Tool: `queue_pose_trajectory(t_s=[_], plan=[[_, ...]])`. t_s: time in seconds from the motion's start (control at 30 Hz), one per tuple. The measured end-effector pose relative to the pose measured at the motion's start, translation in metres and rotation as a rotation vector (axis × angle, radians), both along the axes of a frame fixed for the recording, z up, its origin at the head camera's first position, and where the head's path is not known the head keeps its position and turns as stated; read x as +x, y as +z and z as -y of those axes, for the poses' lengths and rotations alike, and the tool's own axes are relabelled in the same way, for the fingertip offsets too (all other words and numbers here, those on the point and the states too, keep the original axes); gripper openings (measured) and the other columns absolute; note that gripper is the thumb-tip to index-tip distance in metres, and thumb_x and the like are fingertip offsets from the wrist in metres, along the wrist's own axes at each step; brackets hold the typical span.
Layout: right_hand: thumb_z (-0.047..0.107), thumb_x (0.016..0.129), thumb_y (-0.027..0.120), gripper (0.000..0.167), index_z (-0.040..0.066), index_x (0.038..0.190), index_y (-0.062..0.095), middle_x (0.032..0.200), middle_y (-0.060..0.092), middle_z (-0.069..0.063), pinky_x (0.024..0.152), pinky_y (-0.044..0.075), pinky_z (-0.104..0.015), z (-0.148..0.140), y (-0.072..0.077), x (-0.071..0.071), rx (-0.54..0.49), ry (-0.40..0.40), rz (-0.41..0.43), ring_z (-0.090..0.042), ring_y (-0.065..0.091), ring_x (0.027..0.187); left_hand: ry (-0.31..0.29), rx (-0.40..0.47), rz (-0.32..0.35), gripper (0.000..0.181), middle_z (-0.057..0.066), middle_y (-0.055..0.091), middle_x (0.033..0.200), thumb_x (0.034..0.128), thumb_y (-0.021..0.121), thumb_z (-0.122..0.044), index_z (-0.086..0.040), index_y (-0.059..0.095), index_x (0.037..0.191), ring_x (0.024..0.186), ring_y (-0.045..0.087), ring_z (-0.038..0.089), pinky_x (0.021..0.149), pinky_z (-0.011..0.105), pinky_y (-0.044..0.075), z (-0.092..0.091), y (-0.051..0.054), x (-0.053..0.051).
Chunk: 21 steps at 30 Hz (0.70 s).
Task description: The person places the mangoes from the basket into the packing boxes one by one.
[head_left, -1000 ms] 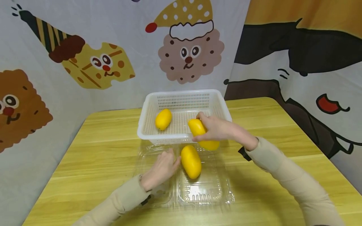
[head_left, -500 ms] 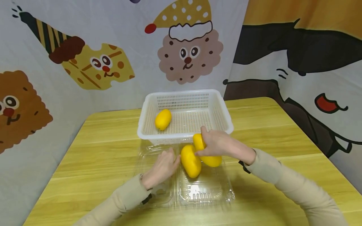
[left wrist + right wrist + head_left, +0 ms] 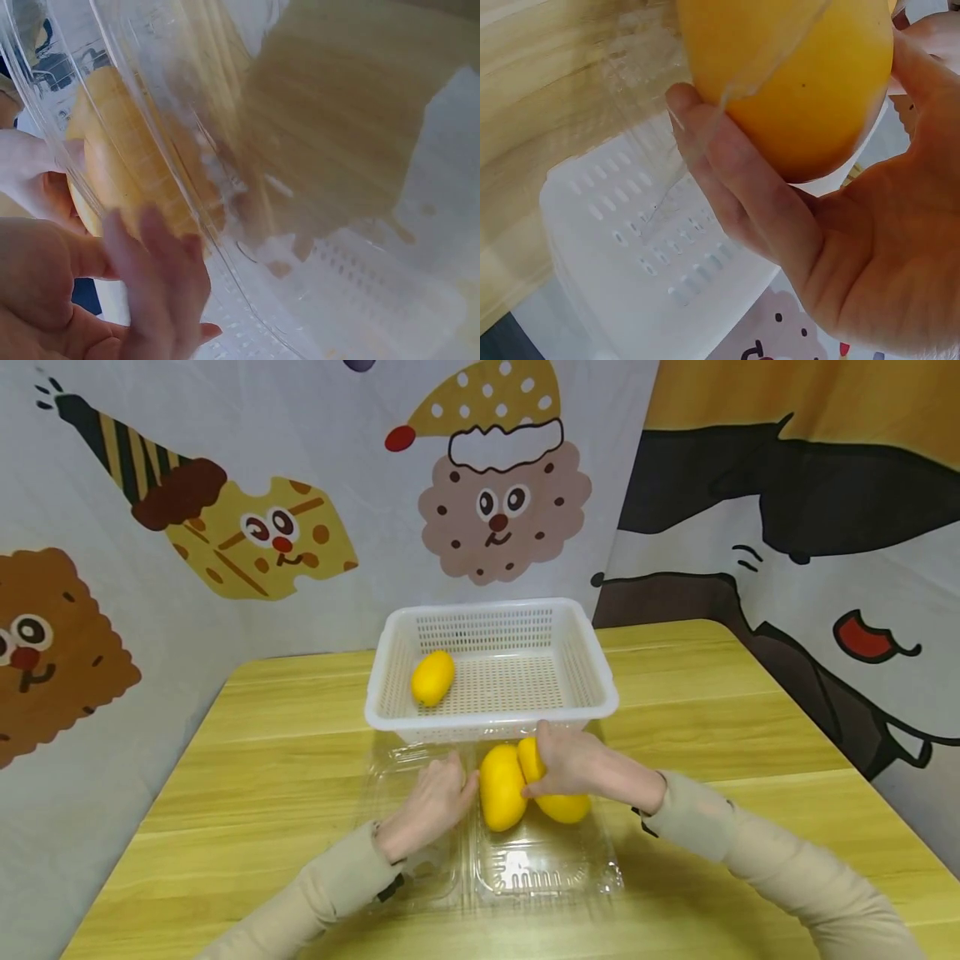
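Note:
Two yellow mangoes lie side by side at the right half of an open clear plastic clamshell [image 3: 532,864]. My right hand [image 3: 573,762] grips the right mango [image 3: 564,808] from above, its fingers around it in the right wrist view. The left mango [image 3: 501,787] touches it. My left hand [image 3: 429,806] rests at the clamshell's left half, with its thumb beside the left mango. In the left wrist view, its loosely bent fingers [image 3: 161,277] are at the plastic rim, holding nothing that I can make out. The palm side is hidden in the head view.
A white perforated basket [image 3: 491,723] stands behind the clamshell, with another mango [image 3: 432,678] at its left side. Bare wood-grain table [image 3: 247,777] extends to both sides. A printed cartoon cloth [image 3: 300,410] hangs behind.
My right hand has brought its mango from above the basket's front edge down toward me, beside the left mango, which has shifted slightly left. The left hand has stayed in place.

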State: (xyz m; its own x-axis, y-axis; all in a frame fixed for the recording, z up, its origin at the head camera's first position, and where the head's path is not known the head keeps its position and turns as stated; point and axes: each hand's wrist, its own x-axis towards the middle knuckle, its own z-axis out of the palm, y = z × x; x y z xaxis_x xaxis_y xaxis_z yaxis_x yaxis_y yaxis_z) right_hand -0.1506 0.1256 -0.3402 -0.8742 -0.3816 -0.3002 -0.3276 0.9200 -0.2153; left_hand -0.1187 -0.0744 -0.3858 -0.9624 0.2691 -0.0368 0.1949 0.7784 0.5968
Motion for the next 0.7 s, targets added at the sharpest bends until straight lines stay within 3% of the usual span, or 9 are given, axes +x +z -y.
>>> queue_pose_trajectory(t_s=[0.1,0.23,0.37,0.6,0.7], plan=[[0.051,0.072,0.077,0.093,-0.01,0.131,0.037,0.092,0.06,-0.013,0.05,0.045,-0.025,0.0,-0.003,0.0,0.0,0.004,-0.018,-0.019,0.053,0.064,0.009,-0.015,-0.006,0.041,-0.004,0.035,0.049,0.0961,0.052,-0.016,0.018,0.048,0.119,0.034,0.028,0.005,0.028,0.016,0.023,0.0,0.0,0.0],[0.049,0.074,0.076,0.097,-0.011,0.137,0.033,0.087,0.058,-0.011,0.046,0.041,-0.024,-0.001,-0.007,-0.001,-0.025,-0.018,-0.008,-0.017,0.048,0.057,0.018,-0.031,-0.013,0.038,-0.003,0.036,0.051,0.0957,0.053,-0.017,0.016,0.05,0.114,0.035,0.029,0.006,0.029,0.015,0.023,0.0,-0.001,0.0],[0.047,0.075,0.076,0.092,-0.011,0.135,0.037,0.077,0.053,-0.007,0.046,0.039,-0.024,-0.002,-0.008,-0.001,-0.032,-0.036,0.007,-0.016,0.046,0.055,0.019,-0.031,-0.015,0.033,0.0,0.04,0.054,0.0952,0.053,-0.016,0.014,0.052,0.107,0.037,0.033,0.008,0.03,0.015,0.025,0.0,-0.001,0.0],[0.045,0.079,0.073,0.073,-0.012,0.12,0.052,0.102,0.061,-0.019,0.054,0.05,-0.029,0.0,-0.002,0.003,0.055,0.013,-0.123,-0.022,0.052,0.07,0.016,-0.066,-0.043,0.028,0.008,0.046,0.069,0.0944,0.055,-0.016,0.011,0.054,0.099,0.047,0.041,0.012,0.035,0.014,0.033,0.0,-0.001,0.0],[0.041,0.081,0.072,0.062,-0.009,0.114,0.057,0.097,0.063,-0.018,0.052,0.049,-0.027,0.001,0.005,0.004,0.054,0.043,-0.17,-0.021,0.054,0.069,0.013,-0.104,-0.074,0.026,0.011,0.05,0.074,0.094,0.056,-0.017,0.008,0.054,0.094,0.054,0.044,0.015,0.039,0.015,0.037,0.0,-0.001,0.0]])
